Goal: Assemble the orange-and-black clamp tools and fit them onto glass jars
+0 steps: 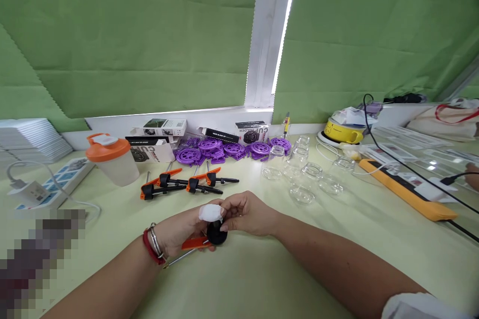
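Note:
My left hand (pixel 187 227) is wrapped round a clamp (pixel 217 233) with a round black part, an orange lever and a thin metal rod pointing down to the left. White wrapping (pixel 210 213) covers what looks like the thumb of that hand. The bent fingers of my right hand (pixel 245 215) pinch the clamp's black part from the right; the fingertips are partly hidden. Just beyond both hands, several similar black-and-orange clamps (pixel 204 187) lie on the table. Purple slotted round holders (pixel 235 150) are heaped behind them.
Several clear glass vessels (pixel 302 193) stand right of centre. Cardboard boxes (pixel 157 152) line the back. A shaker bottle (pixel 119 167) and a white power strip (pixel 71 179) sit at left. On the right are a yellow pot (pixel 342 132), an orange power strip (pixel 406 192) and cables.

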Demonstrator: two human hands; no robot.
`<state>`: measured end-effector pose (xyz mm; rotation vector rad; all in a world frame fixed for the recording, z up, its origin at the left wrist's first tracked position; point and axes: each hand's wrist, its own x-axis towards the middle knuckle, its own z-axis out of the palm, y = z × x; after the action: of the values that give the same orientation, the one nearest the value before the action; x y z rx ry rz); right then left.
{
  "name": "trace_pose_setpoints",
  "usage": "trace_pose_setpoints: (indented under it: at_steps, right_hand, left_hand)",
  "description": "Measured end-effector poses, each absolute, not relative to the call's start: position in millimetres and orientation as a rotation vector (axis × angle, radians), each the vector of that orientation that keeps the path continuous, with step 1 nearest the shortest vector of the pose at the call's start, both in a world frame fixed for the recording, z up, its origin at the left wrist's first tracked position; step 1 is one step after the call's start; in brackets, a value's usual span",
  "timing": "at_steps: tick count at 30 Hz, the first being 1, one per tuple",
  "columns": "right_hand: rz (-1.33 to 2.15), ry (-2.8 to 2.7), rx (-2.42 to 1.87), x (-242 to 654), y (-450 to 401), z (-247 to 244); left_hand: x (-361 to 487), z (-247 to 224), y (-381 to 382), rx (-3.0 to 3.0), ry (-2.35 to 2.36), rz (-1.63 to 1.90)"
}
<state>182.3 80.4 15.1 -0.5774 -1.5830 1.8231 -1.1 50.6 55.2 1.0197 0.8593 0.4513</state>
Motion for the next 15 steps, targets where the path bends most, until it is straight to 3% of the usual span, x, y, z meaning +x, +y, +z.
trace_pose_setpoints:
  at_steps: [15]
  right_hand:
    - [1.827, -1.556, -0.554, 181.2, 79.1, 12.5]
  left_hand:
    - [3.2, 63.2, 49.3, 1.038, 0.862, 0.431]
